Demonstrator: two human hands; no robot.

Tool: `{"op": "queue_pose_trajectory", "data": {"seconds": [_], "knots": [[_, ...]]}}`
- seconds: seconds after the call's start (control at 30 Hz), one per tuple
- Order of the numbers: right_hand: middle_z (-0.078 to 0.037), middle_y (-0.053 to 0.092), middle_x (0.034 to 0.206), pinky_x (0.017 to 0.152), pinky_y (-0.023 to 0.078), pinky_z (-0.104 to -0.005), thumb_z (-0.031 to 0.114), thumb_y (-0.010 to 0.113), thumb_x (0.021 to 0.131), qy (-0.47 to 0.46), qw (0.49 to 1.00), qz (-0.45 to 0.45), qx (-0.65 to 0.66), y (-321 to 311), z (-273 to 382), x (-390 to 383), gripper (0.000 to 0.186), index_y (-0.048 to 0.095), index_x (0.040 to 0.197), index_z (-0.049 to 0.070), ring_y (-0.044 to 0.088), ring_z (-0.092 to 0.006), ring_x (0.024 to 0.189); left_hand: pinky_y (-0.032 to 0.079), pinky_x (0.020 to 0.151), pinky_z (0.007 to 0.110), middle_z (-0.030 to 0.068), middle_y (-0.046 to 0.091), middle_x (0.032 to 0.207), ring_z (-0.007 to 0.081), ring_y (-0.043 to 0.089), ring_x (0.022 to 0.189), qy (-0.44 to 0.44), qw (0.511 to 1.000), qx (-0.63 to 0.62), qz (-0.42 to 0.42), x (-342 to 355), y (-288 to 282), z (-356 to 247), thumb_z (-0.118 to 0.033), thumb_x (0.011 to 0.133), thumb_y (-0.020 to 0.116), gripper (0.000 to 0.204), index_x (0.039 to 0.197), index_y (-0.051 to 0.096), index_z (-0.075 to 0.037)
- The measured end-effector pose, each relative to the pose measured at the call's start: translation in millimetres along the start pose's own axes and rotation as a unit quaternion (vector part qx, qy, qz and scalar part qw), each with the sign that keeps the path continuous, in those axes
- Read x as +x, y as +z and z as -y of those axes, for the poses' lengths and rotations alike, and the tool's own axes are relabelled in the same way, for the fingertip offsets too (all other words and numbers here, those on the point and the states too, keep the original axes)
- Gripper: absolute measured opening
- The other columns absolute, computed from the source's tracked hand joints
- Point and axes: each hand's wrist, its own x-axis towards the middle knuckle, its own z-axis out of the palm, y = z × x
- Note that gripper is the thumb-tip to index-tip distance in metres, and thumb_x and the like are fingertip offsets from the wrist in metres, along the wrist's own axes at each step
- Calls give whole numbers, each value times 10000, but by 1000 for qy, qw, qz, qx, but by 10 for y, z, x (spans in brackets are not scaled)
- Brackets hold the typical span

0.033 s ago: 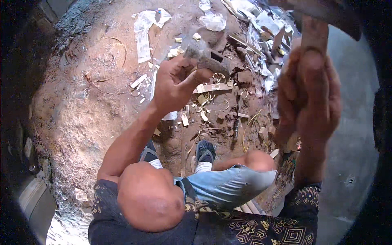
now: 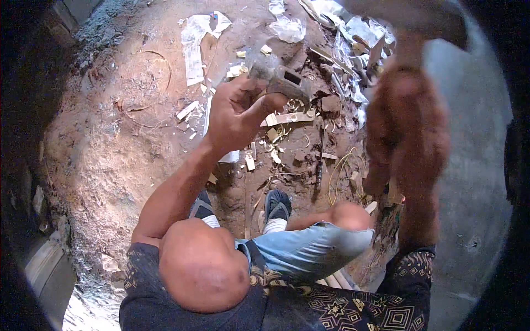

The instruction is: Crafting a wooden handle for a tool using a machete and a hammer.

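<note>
My left hand is closed around a grey metal tool head with a rectangular hole through it, held over the wood chips. Fingers and thumb cover part of the piece. Up at the right, my right hand grips the wooden handle of a hammer-like tool whose dark head reaches the top edge of the view. Motion blurs this hand and tool, so the head's exact shape is hard to make out. The two tools are apart.
Wood chips and offcuts litter the dirt ground beneath my left hand. A dark slim tool lies beside a loop of yellow cord. White plastic scraps pile up at the far right, next to a grey wall. My sandaled foot is close by.
My right hand and the hammer-like tool have shifted left, toward the metal tool head, and look more blurred. The left hand stays nearly where it was.
</note>
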Motion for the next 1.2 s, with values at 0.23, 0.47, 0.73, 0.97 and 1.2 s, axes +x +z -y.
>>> {"op": "queue_pose_trajectory", "data": {"seconds": [0.23,0.47,0.73,0.97,1.2], "knots": [[38,484,667,422,335,-204,289,533,1014,144,899,210,-356,55,126,195,297,573,1152,30,445,-24,541,412,574,228,8,669,766,53,543,670,-9,1000,-20,-11,-31,-8,69,-340,878,757,356,901,715,13],[-22,520,683,428,387,-201,280,526,1013,1,997,65,-52,23,280,44,277,580,1108,26,486,-48,571,443,605,220,33,693,788,60,578,710,18,999,-37,-11,-54,-4,38,-314,891,748,336,900,714,21],[29,500,679,417,340,-235,273,536,1010,118,905,221,-344,74,216,189,255,583,1104,41,443,-60,503,445,601,210,37,688,785,58,593,709,-19,999,-45,-10,-100,-93,57,-280,898,745,308,906,707,26],[-26,553,695,478,429,-272,298,547,993,11,983,133,-126,55,300,80,338,556,1196,28,534,-133,562,476,662,241,38,701,828,77,608,755,1,999,-44,-6,-87,-54,-46,-268,892,748,299,927,706,26],[13,489,687,492,327,-245,343,517,1007,99,884,236,-390,166,199,181,325,563,1104,36,420,-73,565,488,694,241,44,708,869,86,616,782,-11,998,-67,8,-80,-61,-16,-247,904,734,274,942,706,22]]}}
